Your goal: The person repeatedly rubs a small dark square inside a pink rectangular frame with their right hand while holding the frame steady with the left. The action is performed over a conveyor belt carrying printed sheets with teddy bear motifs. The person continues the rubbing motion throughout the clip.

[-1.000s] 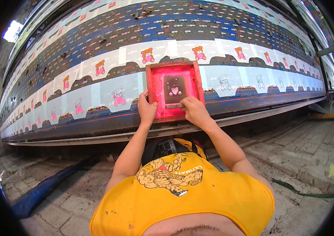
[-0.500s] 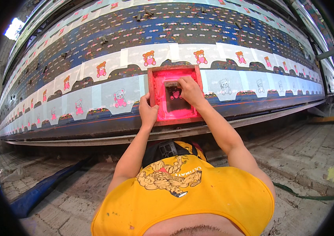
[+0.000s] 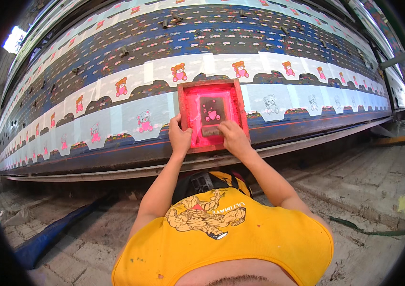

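A red-edged screen printing frame (image 3: 181, 101) lies on the printing table, its inside coated with bright pink ink. The dark mesh window (image 3: 213, 104) shows a small pink bear-part pattern. My left hand (image 3: 180, 137) is closed round the near left side of the frame, thumb on its upper edge. At the near end of the window, my right hand (image 3: 235, 137) pinches a small squeegee (image 3: 212, 132), largely covered by ink and fingers. Pale fabric pieces (image 3: 143, 119) to the left carry bears with pink parts; a piece (image 3: 270, 104) to the right has only a grey bear outline.
The long table (image 3: 116, 151) curves across the view, with its metal front rail (image 3: 131, 173) close to my body. Farther rows hold fabric pieces with brown and pink bears (image 3: 179, 72). A blue rolled sheet (image 3: 52, 236) lies on the brick floor at left.
My right hand has drawn the squeegee from the far end of the mesh window to its near end, uncovering the pink pattern. The left hand and frame stay in place.
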Available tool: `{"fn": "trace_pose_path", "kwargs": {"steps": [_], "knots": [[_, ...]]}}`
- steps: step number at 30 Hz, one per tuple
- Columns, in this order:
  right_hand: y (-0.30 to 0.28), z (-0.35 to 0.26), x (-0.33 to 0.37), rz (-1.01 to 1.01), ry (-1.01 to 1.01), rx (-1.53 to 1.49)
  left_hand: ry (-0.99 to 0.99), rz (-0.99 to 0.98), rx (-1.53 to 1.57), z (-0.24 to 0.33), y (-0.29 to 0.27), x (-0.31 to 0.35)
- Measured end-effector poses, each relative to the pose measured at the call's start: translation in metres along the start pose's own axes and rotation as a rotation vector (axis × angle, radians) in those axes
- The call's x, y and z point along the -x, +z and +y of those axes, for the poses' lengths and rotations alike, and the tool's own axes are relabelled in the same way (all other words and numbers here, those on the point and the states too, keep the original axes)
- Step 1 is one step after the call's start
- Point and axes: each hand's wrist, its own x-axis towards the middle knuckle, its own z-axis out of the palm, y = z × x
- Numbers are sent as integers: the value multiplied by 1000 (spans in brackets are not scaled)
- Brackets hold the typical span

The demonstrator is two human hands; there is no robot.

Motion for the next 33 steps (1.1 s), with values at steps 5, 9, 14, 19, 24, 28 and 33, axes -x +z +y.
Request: {"fn": "trace_pose_path", "kwargs": {"steps": [5,9,14,19,24,28,33], "knots": [[-26,-25,26,-84,10,-26,-36,-28,63,-4,1,-2],[-45,-14,31,173,196,-26,-70,-54,78,4,-3,-1],[-22,42,48,291,623,-207,-71,-36,116,5,0,-3],[-48,61,58,345,594,-409,0,8,195,34,21,9],[-120,110,77,330,529,-260,-3,28,336,71,102,31],[-163,162,97,336,545,-258,-6,30,353,91,173,44],[-193,198,123,251,616,-263,-85,-7,233,110,213,62]]}}
